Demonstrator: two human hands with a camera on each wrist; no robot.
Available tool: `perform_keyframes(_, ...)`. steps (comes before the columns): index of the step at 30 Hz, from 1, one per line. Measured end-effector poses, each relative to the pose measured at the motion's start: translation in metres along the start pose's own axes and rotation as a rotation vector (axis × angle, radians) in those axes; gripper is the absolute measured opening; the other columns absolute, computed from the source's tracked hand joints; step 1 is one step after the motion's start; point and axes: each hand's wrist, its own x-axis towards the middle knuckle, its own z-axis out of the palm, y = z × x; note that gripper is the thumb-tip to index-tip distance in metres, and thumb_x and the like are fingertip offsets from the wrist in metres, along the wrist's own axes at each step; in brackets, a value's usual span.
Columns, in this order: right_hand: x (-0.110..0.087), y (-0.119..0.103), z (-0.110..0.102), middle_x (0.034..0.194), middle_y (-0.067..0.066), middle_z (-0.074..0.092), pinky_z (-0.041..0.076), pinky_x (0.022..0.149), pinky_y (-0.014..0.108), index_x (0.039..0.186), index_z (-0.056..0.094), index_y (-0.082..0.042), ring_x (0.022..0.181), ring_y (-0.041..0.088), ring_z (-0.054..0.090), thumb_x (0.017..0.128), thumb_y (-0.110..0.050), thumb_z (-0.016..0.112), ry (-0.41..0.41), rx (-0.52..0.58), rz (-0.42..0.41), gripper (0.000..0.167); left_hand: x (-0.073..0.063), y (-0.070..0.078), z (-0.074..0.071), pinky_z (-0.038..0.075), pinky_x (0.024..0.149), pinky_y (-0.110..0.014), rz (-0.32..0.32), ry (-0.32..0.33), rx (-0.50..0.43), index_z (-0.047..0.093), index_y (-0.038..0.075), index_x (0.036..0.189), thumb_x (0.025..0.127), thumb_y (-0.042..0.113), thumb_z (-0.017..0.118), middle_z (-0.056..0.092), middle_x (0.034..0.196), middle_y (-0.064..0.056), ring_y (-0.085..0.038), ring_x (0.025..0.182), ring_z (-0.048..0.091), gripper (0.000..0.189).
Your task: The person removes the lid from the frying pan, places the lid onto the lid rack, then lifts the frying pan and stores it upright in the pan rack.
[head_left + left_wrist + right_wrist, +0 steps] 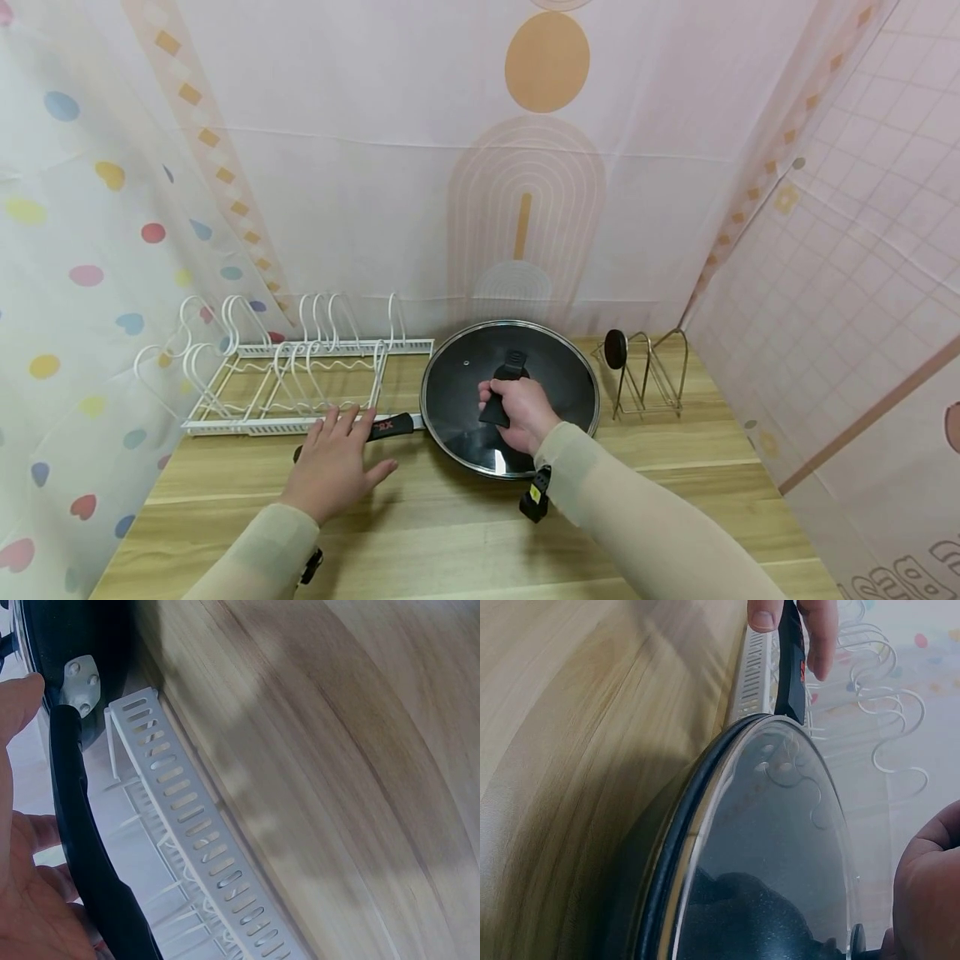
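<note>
A black frying pan [667,847] stands on the wooden table with a clear glass lid [558,367] over it. My right hand [528,412] grips the lid's upright black knob [493,412], fingers curled round it. The pan's long black handle [390,427] points left, over the front edge of a white rack. Above that handle lies my left hand [333,467], its fingers spread and the thumb apart. In the left wrist view the handle [90,825] passes in front of those fingers [56,881], which are not wrapped round it.
The white dish rack [217,427] with tall wire loops is at the back left. On the pan's right is a small metal wire rack [648,408] with a black round piece [616,349] on its left end. Patterned curtains [360,225] hang behind and beside the table [420,542].
</note>
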Motion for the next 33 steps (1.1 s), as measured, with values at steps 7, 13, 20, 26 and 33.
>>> perform_keyframes(7, -0.003, -0.001, -0.003, 0.098, 0.005, 0.061, 0.052, 0.07, 0.021, 0.153, 0.032, 0.005, 0.075, 0.01, 0.054, 0.111, -0.008, 0.045, 0.003, -0.045, -0.036, 0.046, 0.0, 0.002, -0.002, 0.027, 0.122, -0.072, 0.005, 0.006, 0.0, 0.046, 0.002, 0.156, 0.093, 0.062, 0.07, 0.046, 0.158, -0.031, -0.06, 0.15, 0.031, 0.09)
perform_keyframes(13, -0.005, -0.004, -0.008, 0.099, 0.005, 0.06, 0.052, 0.072, 0.022, 0.151, 0.034, 0.005, 0.076, 0.011, 0.053, 0.111, -0.011, 0.046, 0.024, -0.091, -0.043, 0.045, -0.001, 0.004, -0.004, 0.026, 0.123, -0.072, 0.001, -0.004, 0.004, 0.045, 0.002, 0.157, 0.094, 0.061, 0.069, 0.045, 0.159, -0.031, -0.06, 0.15, 0.03, 0.09)
perform_keyframes(20, -0.009, -0.008, -0.011, 0.101, 0.005, 0.06, 0.051, 0.072, 0.024, 0.154, 0.026, 0.003, 0.077, 0.011, 0.053, 0.111, -0.01, 0.045, 0.003, -0.099, -0.05, 0.048, -0.001, 0.006, -0.006, 0.026, 0.123, -0.071, 0.005, -0.002, -0.002, 0.047, 0.001, 0.155, 0.093, 0.06, 0.071, 0.045, 0.159, -0.031, -0.06, 0.15, 0.03, 0.088)
perform_keyframes(26, -0.011, -0.012, -0.012, 0.103, 0.007, 0.06, 0.052, 0.071, 0.024, 0.154, 0.025, 0.002, 0.076, 0.011, 0.054, 0.111, -0.01, 0.044, 0.009, -0.117, -0.062, 0.049, 0.0, 0.006, -0.007, 0.027, 0.123, -0.071, 0.01, -0.002, 0.001, 0.048, 0.001, 0.154, 0.094, 0.061, 0.07, 0.045, 0.158, -0.031, -0.06, 0.15, 0.031, 0.088)
perform_keyframes(33, -0.016, -0.016, -0.012, 0.102, 0.006, 0.061, 0.052, 0.071, 0.024, 0.155, 0.022, -0.002, 0.075, 0.011, 0.054, 0.111, -0.01, 0.045, 0.026, -0.13, -0.076, 0.05, 0.0, 0.007, -0.007, 0.027, 0.122, -0.072, 0.013, -0.001, -0.002, 0.048, 0.001, 0.155, 0.094, 0.061, 0.07, 0.045, 0.159, -0.031, -0.06, 0.149, 0.031, 0.088)
